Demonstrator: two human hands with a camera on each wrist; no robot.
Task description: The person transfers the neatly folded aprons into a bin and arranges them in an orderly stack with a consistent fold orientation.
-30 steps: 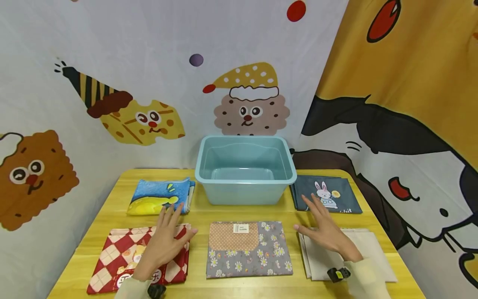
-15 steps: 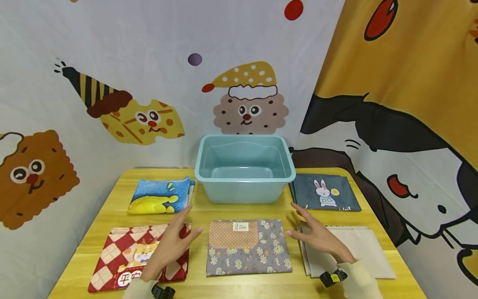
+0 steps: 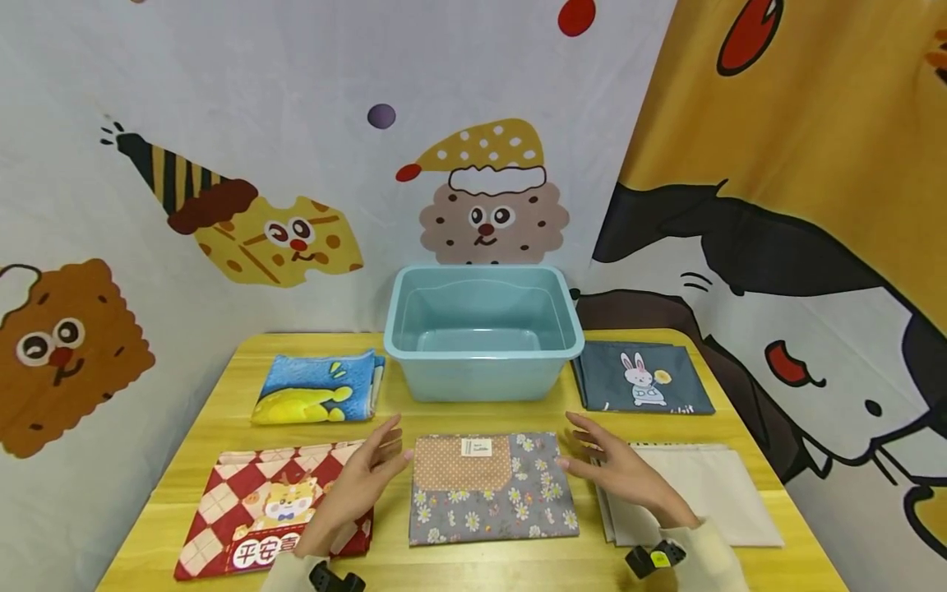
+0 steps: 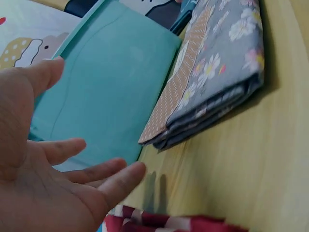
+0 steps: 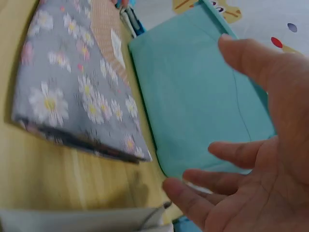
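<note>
Left grip [image 3: 353,491] and right grip [image 3: 629,477], both empty with fingers extended, hover over the counter [image 3: 484,567], in front of the tub [image 3: 484,380], flanking the folded daisy cloth [image 3: 494,497], which lies there, long axis running from grip to grip, neither clearly nearer.

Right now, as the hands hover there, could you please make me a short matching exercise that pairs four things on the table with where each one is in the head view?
Things:
1. light blue tub
2. grey floral cloth
3. rabbit-print cloth
4. red checked cloth

Places on the table:
A. far side, to the right of the tub
B. far side, in the middle
C. near left, partly hidden by the left hand
D. near side, between the left hand and the right hand

Right pairs: 1-B, 2-D, 3-A, 4-C.
</note>
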